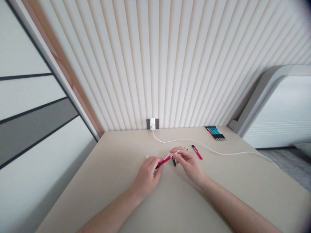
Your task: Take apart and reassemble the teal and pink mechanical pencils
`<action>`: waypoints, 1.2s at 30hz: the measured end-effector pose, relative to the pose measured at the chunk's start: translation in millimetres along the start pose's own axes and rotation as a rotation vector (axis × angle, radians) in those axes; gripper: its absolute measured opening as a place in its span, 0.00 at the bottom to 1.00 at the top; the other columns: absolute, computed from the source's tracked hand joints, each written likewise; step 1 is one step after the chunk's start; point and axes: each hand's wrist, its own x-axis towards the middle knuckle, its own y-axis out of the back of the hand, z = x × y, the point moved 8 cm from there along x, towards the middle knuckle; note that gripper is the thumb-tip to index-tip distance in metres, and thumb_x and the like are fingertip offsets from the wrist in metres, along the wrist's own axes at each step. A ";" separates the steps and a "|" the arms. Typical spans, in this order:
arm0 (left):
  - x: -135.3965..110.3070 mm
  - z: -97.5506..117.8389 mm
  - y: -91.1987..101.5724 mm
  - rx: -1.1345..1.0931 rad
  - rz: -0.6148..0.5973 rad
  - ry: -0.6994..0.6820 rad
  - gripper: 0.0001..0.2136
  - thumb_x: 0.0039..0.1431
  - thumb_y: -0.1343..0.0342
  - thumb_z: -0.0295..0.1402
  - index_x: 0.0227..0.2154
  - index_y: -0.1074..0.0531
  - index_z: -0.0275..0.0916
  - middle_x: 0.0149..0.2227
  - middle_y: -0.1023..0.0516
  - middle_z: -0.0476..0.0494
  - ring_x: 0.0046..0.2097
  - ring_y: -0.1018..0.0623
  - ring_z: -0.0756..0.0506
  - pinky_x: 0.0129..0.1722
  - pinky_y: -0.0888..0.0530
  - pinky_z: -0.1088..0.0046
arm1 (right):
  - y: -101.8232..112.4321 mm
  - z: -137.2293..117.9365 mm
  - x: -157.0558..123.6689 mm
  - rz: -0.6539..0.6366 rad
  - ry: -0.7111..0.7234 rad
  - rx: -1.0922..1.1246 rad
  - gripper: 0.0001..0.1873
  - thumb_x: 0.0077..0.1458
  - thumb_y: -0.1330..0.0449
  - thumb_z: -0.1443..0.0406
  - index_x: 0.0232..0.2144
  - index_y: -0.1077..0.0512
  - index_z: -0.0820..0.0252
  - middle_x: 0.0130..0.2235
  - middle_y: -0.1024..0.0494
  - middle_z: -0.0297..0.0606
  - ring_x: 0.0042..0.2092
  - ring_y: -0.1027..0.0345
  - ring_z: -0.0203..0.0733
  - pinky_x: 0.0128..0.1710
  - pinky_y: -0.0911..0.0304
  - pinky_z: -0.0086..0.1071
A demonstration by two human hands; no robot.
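A red pen barrel (164,161) with a black end and a silver clip is pinched in my left hand (148,173), tilted up to the right. My right hand (189,163) closes its fingertips on a thin white pen refill (176,153), whose lower end is at the open tip of the red barrel; how far it sits inside, I cannot tell. Below the right fingers lies a small black pen part (174,161) on the table. To the right of that hand rests another red pen piece (197,152) with a black end.
Several teal, red and black pens (215,133) lie side by side at the table's back right. A white cable (184,139) runs from a charger (152,124) in the wall across the table (116,152). Small clear pieces (147,156) lie beyond my left hand.
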 end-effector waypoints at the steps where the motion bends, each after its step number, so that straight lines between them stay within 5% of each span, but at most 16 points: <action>1: -0.1 -0.6 -0.2 0.007 0.003 0.001 0.07 0.65 0.51 0.28 0.42 0.31 0.41 0.39 0.24 0.45 0.43 0.26 0.45 0.44 0.30 0.68 | -3.5 4.6 -0.3 -0.035 -0.023 -0.019 0.14 0.57 0.39 0.54 0.36 0.22 0.58 0.43 0.24 0.43 0.37 0.32 0.40 0.31 0.37 0.30; 6: 0.4 -5.4 1.5 0.047 0.020 0.039 0.06 0.66 0.54 0.28 0.41 0.32 0.41 0.38 0.26 0.44 0.41 0.27 0.44 0.43 0.31 0.66 | -2.2 20.1 1.8 -0.038 -0.134 -0.005 0.21 0.56 0.38 0.52 0.46 0.26 0.58 0.33 0.24 0.37 0.31 0.34 0.37 0.30 0.38 0.30; 12: 1.3 -6.4 2.6 0.128 0.024 0.041 0.06 0.66 0.54 0.29 0.41 0.33 0.41 0.39 0.27 0.44 0.42 0.27 0.43 0.43 0.31 0.65 | 5.2 17.8 5.5 -0.001 -0.175 0.017 0.18 0.54 0.37 0.52 0.35 0.25 0.62 0.26 0.26 0.34 0.28 0.35 0.36 0.29 0.40 0.30; 19: -0.5 -3.3 -4.4 0.198 -0.051 0.001 0.06 0.67 0.53 0.31 0.40 0.31 0.40 0.38 0.26 0.44 0.40 0.27 0.43 0.42 0.29 0.65 | -10.5 22.6 -1.0 -0.136 -0.205 0.016 0.16 0.54 0.36 0.54 0.35 0.24 0.62 0.28 0.22 0.37 0.30 0.30 0.38 0.32 0.37 0.31; 28: -1.3 5.2 -5.1 0.259 -0.064 -0.089 0.10 0.67 0.55 0.26 0.47 0.33 0.40 0.41 0.26 0.43 0.43 0.26 0.43 0.44 0.28 0.65 | -15.7 20.2 -4.5 -0.236 -0.162 -0.214 0.13 0.56 0.39 0.57 0.31 0.22 0.61 0.29 0.22 0.36 0.30 0.34 0.37 0.31 0.40 0.29; 36: -3.3 11.2 -9.9 0.390 -0.114 -0.174 0.10 0.69 0.56 0.32 0.37 0.30 0.40 0.34 0.27 0.46 0.35 0.25 0.46 0.35 0.29 0.70 | -31.4 13.2 -13.8 -0.318 -0.019 -0.442 0.20 0.61 0.44 0.56 0.22 0.28 0.61 0.23 0.29 0.32 0.26 0.40 0.34 0.28 0.44 0.28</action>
